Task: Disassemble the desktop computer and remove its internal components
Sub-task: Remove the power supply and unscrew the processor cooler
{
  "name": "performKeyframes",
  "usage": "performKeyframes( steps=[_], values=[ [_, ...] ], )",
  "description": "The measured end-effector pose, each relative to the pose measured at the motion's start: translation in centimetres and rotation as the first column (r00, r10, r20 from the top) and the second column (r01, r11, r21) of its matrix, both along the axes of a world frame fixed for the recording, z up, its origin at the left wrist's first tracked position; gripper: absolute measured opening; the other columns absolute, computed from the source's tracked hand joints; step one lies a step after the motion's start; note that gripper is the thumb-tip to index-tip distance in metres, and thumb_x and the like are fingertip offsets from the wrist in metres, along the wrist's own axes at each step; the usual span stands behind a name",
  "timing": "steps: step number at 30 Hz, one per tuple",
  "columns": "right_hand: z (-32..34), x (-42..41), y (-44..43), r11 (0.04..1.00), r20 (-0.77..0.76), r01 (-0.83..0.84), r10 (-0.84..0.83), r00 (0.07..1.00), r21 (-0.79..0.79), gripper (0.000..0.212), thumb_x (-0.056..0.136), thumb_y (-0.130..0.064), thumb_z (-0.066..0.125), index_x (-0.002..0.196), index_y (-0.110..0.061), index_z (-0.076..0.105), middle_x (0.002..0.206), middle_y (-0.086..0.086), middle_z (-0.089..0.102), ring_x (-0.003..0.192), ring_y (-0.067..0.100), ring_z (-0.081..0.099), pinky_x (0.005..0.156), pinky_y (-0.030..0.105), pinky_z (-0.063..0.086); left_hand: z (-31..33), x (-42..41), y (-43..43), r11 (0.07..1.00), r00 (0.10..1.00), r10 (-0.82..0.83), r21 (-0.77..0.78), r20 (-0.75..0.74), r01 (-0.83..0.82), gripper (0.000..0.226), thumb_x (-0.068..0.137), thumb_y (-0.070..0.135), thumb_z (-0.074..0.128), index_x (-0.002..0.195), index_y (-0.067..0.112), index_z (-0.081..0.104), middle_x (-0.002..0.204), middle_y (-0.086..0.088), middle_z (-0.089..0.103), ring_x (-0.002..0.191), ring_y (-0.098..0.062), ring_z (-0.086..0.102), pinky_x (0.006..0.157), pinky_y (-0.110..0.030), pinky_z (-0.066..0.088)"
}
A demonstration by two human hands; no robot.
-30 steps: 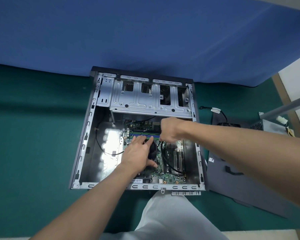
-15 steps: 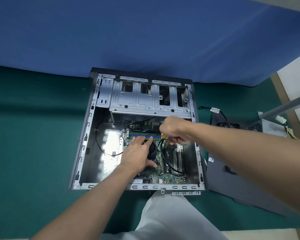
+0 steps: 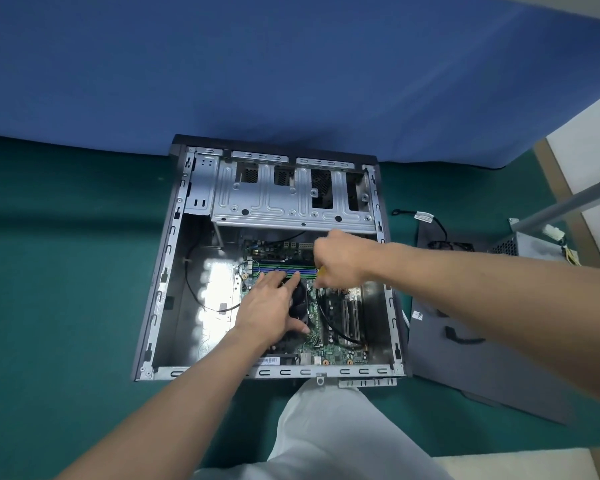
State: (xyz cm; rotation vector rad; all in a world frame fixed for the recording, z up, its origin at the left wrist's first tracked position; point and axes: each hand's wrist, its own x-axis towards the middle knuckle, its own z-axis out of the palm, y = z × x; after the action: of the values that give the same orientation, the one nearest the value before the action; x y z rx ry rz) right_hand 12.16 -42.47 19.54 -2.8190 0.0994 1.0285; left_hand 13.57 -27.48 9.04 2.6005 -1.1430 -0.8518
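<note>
**Both hands inside the open case**

No writing can be read. The white label (image 3: 424,216) on the loose cable (image 3: 441,230) right of the case, the barcode sticker (image 3: 268,361) at the board's near edge and the small sticker (image 3: 417,315) on the side panel are all too small or blurred.

The case (image 3: 160,299) lies on its side on the green table (image 3: 66,306), open side up, against a blue backdrop (image 3: 291,64). It holds the drive cage (image 3: 291,202) at the far end and the motherboard (image 3: 329,351) at the near right, with blue and green memory slots (image 3: 284,266), a black fan (image 3: 300,303) and a looped black wire (image 3: 329,323).

The left hand (image 3: 269,308) lies on the fan and hides most of it. Its fingers (image 3: 294,278) are stretched and spread, with the tips at the memory slots.

The right hand (image 3: 340,261) is curled above the board's far part, fingers clamped on a tool (image 3: 321,271). Only a sliver of yellow shows, and the tip is hidden.

To the right, the side panel (image 3: 482,368) lies flat on the table. A power supply (image 3: 527,245) beyond it is partly cut off behind a grey bar (image 3: 568,202).
</note>
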Motion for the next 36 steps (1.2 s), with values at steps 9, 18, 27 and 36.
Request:
performKeyframes(
  steps=[9, 18, 27, 36],
  values=[
    [-0.8, 0.1, 0.9, 0.903, -0.144, 0.429, -0.426, 0.893, -0.009, 0.023, 0.089, -0.001, 0.043, 0.067, -0.006, 0.044, 0.065, 0.008, 0.048, 0.053, 0.018, 0.047, 0.052, 0.027, 0.04, -0.4, 0.0, -0.1, 1.0, 1.0, 0.018, -0.001, -0.005, -0.018, 0.111, 0.068, 0.065, 0.071, 0.154, 0.023, 0.014, 0.158, -0.007, 0.022, 0.147, -0.022, 0.015, 0.118, -0.031, 0.004],
    [0.4, -1.1, 0.0, 0.916, 0.03, -0.369, 0.378, 0.925, -0.157, 0.027, 0.096, -0.015, 0.048, 0.069, -0.011, 0.045, 0.063, 0.002, 0.039, 0.06, 0.023, 0.051, 0.052, 0.031, 0.037, -0.2, 0.0, 0.0, 1.0, 1.0, 0.022, -0.001, -0.013, -0.022, 0.11, 0.068, 0.064, 0.071, 0.154, 0.025, 0.016, 0.158, -0.006, 0.023, 0.146, -0.022, 0.016, 0.118, -0.033, 0.011],
    [-0.8, 0.5, 0.5, 0.385, -0.428, 0.917, -0.814, 0.392, 0.107, 0.024, 0.099, -0.009, 0.031, 0.119, -0.009, 0.045, 0.064, 0.006, 0.05, 0.04, 0.006, 0.024, 0.031, 0.017, 0.02, 0.0, 0.0, 0.1, 1.0, 1.0, 0.02, -0.008, -0.009, -0.02, 0.109, 0.068, 0.064, 0.071, 0.154, 0.024, 0.017, 0.157, -0.006, 0.024, 0.146, -0.023, 0.017, 0.118, -0.032, 0.01],
    [0.3, -0.8, 1.3, 0.992, 0.045, -0.063, 0.068, 0.997, -0.109, 0.031, 0.095, -0.009, 0.044, 0.065, -0.011, 0.039, 0.063, 0.005, 0.041, 0.064, 0.026, 0.051, 0.058, 0.032, 0.042, -0.2, -0.1, -0.1, 1.0, 1.0, 0.02, -0.011, -0.009, -0.02, 0.108, 0.069, 0.063, 0.071, 0.154, 0.023, 0.018, 0.157, -0.006, 0.024, 0.146, -0.023, 0.017, 0.118, -0.032, 0.008]
  ],
)
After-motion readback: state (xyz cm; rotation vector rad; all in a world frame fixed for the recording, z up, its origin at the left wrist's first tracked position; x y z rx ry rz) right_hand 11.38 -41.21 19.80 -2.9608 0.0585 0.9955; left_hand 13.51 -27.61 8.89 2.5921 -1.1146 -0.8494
